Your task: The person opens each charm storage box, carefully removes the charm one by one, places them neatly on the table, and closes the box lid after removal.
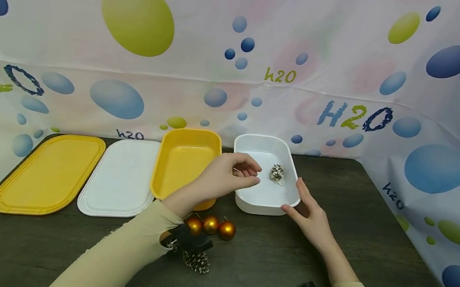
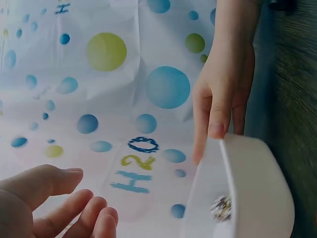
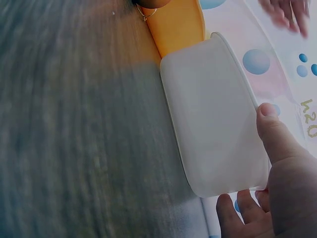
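A white plastic container (image 1: 256, 203) stands on the table with a small white-tipped pine cone (image 1: 276, 172) on its floor, a pale loop beside the cone. At its near right corner my right hand (image 1: 310, 219) grips it, thumb on the front rim and fingers along the right side. In the right wrist view, the thumb (image 3: 277, 131) lies over the container's rim and the fingers bend around the corner. My left hand (image 1: 230, 172) hovers over the container's left side, fingers loosely curled, nothing held. The left wrist view shows its fingers (image 2: 74, 215) apart from the thumb.
Left of the white container sits a yellow container (image 1: 180, 156). Farther left lie a white lid (image 1: 122, 178) and a yellow lid (image 1: 49, 173). Under the left forearm are several golden-orange ornament balls (image 1: 227, 230) and another pine cone (image 1: 198, 262). A patterned sheet (image 1: 210, 29) hangs behind the table.
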Available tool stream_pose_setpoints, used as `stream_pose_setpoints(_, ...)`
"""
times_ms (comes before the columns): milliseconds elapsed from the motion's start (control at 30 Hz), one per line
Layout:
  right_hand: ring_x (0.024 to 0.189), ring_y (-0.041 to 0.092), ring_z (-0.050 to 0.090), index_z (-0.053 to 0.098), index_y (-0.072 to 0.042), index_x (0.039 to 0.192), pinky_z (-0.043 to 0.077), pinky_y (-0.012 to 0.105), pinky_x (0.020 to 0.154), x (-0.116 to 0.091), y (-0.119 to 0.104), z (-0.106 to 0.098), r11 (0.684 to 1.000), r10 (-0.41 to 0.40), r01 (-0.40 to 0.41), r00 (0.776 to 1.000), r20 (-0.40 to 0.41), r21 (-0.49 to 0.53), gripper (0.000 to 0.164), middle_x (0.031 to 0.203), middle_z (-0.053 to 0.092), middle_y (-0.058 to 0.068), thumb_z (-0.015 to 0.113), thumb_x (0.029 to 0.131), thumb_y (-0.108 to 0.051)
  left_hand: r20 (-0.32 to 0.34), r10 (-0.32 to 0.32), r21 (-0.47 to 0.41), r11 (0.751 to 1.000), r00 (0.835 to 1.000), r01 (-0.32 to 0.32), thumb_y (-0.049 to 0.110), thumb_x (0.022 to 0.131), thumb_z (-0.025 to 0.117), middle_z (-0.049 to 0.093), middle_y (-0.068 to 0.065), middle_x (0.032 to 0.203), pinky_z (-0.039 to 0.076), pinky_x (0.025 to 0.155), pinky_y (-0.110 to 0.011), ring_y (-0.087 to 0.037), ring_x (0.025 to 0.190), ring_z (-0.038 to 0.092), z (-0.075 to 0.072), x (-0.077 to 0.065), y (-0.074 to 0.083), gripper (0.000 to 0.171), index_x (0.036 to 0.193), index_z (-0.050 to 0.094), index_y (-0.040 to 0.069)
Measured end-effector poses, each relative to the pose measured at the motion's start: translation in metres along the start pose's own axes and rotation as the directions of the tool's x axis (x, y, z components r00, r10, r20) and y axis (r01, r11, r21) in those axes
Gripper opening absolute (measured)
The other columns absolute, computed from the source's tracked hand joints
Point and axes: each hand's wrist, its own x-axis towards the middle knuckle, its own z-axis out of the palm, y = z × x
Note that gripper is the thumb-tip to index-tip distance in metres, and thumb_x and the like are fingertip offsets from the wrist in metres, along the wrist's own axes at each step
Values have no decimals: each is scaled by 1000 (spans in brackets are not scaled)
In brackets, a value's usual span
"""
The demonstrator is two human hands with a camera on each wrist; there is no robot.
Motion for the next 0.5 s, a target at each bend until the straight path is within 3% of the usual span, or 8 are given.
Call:
stream_pose_setpoints(200, 138, 39, 22, 25, 5, 147, 39, 49, 97, 1, 1, 1, 1000, 0, 0, 1000, 0, 8, 72, 155, 17, 19, 67, 90, -12, -17, -133, -124, 984, 991, 130, 15, 88, 70, 65, -3, 92, 51, 76, -27, -17, 84, 61, 20, 30, -17, 19, 105, 68, 6)
stream_pose_setpoints(400, 138, 40, 23, 25, 6, 147, 40, 50, 97, 1, 2, 1, 1000, -2, 2, 1000, 2, 15, 73, 155, 17, 20, 67, 90, -11, -69, -204, -190, 964, 976, 188, 12, 88, 69, 66, -4, 92, 50, 77, -28, -17, 84, 60, 36, 53, -33, 20, 105, 68, 3)
stream_pose_setpoints(500, 138, 37, 24, 24, 1, 149, 41, 48, 97, 4, 17, 3, 1000, 0, 0, 1000, -3, 12, 75, 156, 17, 15, 68, 90, -15, -84, -241, -208, 953, 967, 220, 11, 88, 69, 66, -4, 90, 50, 76, -27, -16, 83, 60, 46, 63, -40, 18, 104, 68, 3)
